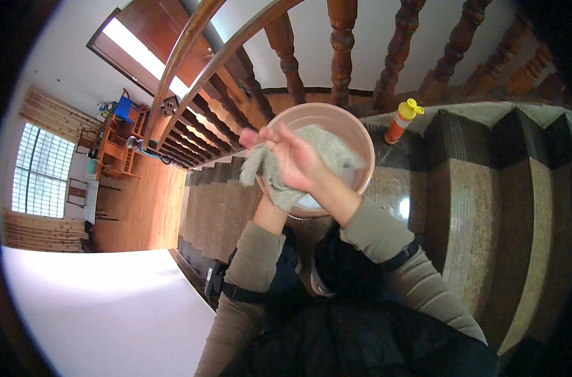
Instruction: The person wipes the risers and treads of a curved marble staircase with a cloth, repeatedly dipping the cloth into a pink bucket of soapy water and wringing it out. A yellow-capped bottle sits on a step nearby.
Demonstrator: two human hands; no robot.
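Observation:
A grey-beige cloth (pixel 330 147) is bunched between my hands above a pink basin (pixel 366 141). My right hand (pixel 295 162) lies over the gathered cloth, its fingers bent and slightly smeared by motion. From below comes my left hand (pixel 270 210), closed about the cloth; the cloth and the right hand cover most of it. One end of the cloth hangs out past the left side of my hands, while the wider part spreads over the basin. Pale liquid or the light bottom of the basin shows under it.
Right of the basin stands an orange bottle with a yellow cap (pixel 408 113) on the stair landing. Dark-edged stone steps (pixel 471 213) rise to the right; others descend leftward. A wooden banister (pixel 341 47) curves along the far side. A white wall (pixel 97 308) fills the lower left.

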